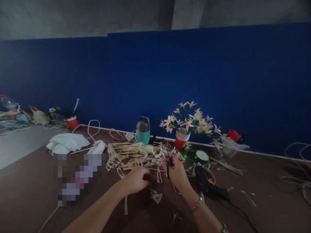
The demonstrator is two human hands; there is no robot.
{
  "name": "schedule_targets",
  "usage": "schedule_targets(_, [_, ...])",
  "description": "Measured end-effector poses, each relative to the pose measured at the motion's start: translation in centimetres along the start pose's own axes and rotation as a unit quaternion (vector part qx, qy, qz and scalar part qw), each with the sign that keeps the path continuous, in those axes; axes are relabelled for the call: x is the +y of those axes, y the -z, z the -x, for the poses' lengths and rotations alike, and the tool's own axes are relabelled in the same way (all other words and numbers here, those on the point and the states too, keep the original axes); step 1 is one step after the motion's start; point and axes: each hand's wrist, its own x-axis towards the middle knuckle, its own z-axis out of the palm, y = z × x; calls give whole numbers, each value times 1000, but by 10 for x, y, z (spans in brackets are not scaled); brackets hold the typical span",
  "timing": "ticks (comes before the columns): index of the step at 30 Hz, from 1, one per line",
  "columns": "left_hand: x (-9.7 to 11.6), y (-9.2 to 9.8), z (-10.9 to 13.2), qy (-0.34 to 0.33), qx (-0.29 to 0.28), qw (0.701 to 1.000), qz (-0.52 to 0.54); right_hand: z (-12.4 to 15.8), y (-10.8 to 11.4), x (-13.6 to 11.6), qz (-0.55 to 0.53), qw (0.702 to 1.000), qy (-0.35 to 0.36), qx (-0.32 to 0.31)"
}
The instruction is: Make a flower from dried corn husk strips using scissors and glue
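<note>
A brown-covered table (274,200) runs across the lower frame against a flat dark-blue wall panel (194,64), with bare grey concrete (85,19) along the top. A heap of pale dried husk strips (147,149) lies at centre; loose scraps are scattered below it. The fingers of the right hand (176,168), right of centre, grip black-handled scissors (168,171), blades upward. The left hand (137,179), at lower centre, has fingers curled; whether they hold a strip cannot be told. Behind the heap stand a teal-and-grey canister (143,136) and a red-and-white cup (181,140) of cream artificial flowers (188,123). A black glue gun (209,184) lies lower right; crumpled white cloth (68,143) lies left.
</note>
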Motion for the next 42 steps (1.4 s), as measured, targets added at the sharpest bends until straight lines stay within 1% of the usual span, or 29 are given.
schedule_targets(3, [0,-3,2,0,-13,998,-62,0,-1,1,-3,1000,-14,-10])
schedule_targets(7, [4,-9,6,7,-34,994,-101,1,-3,0,-17,1000,-4,-6])
schedule_targets(9, [4,-10,6,10,-27,994,-101,1,-3,-2,-32,999,5,-8])
schedule_targets(10, [4,-9,5,8,-12,996,-92,1,-3,-4,-46,999,3,-17])
schedule_targets(12, [2,-8,2,5,35,998,-50,2,-3,-7,-87,994,-17,-58])
schedule_targets(15, [-1,-6,-5,12,96,994,45,5,-3,-12,-150,974,-68,-156])
schedule_targets(17, [-2,-6,-8,16,113,987,117,7,-4,-15,-167,961,-85,-202])
schedule_targets(19, [0,-7,-10,17,117,976,185,9,-5,-18,-163,961,-82,-209])
schedule_targets(22, [6,-10,-9,17,118,963,240,10,-7,-18,-145,966,-75,-199])
schedule_targets(24, [8,-10,-8,13,123,961,248,9,-8,-15,-139,968,-71,-197])
schedule_targets(26, [6,-9,-9,5,127,963,237,8,-8,-11,-122,974,-65,-177])
schedule_targets(28, [0,-3,-9,-2,152,968,199,6,-7,-7,-89,985,-57,-136])
schedule_targets(30, [-8,7,-9,2,213,968,135,4,-5,-4,-31,995,-41,-81])
schedule_targets(32, [-17,20,-8,45,272,959,72,3,-3,-1,44,998,-14,-35])
schedule_targets(33, [-21,27,-8,56,288,955,49,3,-2,-1,82,996,-5,-21])
schedule_targets(35, [-29,39,-6,68,303,950,7,3,0,0,146,989,0,-7])
schedule_targets(37, [-35,50,-5,93,313,944,-40,3,2,-1,175,985,-7,4])
schedule_targets(39, [-41,57,-4,110,319,939,-66,2,4,-1,170,985,-9,14])
schedule_targets(42, [-49,64,-2,118,310,939,-87,2,5,-3,121,992,1,30])
